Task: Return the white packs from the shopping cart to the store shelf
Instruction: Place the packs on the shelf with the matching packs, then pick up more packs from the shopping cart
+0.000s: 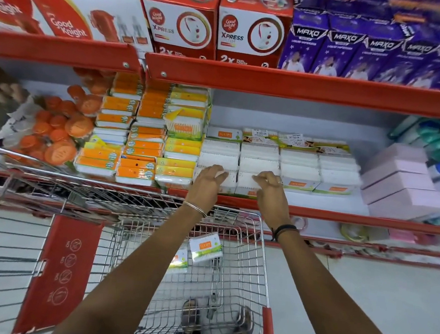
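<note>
Reaching over the wire shopping cart at the middle of the frame, both hands rest on white plastic packs of cotton buds stacked at the front of the red-edged store shelf. The left hand lies with fingers curled over the front-left pack; the right hand sits just beside it on the neighbouring pack, fingers bent. Whether either hand actually grips a pack, I cannot tell. Two more white packs with orange labels lie in the cart's basket, lower centre. Left of the white stacks stand orange-and-yellow packs; pale pink boxes sit to the right.
</note>
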The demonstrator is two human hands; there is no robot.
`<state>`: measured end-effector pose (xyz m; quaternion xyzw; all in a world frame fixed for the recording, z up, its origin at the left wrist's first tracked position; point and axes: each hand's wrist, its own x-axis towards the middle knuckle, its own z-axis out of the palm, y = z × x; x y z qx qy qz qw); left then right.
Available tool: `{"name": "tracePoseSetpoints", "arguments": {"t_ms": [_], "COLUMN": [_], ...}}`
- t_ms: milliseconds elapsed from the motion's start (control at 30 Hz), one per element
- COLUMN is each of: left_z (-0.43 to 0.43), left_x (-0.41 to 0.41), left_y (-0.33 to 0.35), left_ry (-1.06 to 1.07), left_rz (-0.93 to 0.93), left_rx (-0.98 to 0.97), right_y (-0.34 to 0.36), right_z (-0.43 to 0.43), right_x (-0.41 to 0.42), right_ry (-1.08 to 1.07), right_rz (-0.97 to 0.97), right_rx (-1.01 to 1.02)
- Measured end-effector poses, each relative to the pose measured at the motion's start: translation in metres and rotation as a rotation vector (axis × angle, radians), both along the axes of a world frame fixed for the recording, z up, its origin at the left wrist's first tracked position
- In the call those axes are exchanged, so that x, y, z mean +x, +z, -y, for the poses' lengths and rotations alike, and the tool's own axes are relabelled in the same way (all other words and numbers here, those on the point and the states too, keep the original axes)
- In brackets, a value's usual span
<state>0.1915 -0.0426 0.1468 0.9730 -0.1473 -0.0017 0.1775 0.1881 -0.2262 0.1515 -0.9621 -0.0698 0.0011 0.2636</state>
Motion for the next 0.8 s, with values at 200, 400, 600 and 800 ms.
{"name": "tracePoseSetpoints", "arguments": {"t_ms": [200,400,600,800], "left_z": [-0.018,-0.054,-0.088,-0.114], "left_x": [-0.023,-0.076,-0.118,-0.133], "left_y": [-0.001,-0.052,-0.13,-0.226], "left_ry": [-0.047,0.043,0.137,0.164], "left_rz": [0.215,0.243,-0.189,-0.52], "left_rx": [-0.17,-0.222,-0.173,0.003], "right_y": [0.001,-0.035,-0.117,-0.205], "right_z": [-0.012,-0.041,-0.063,-0.08], "right_x": [-0.027,-0.074,-0.092,-0.089], "right_ry": [0.015,0.179,0.281,0.351], "right_rz": [0.153,0.06,-0.255,-0.539], "right_rx": [0.042,0.073,-0.063,-0.248]}}
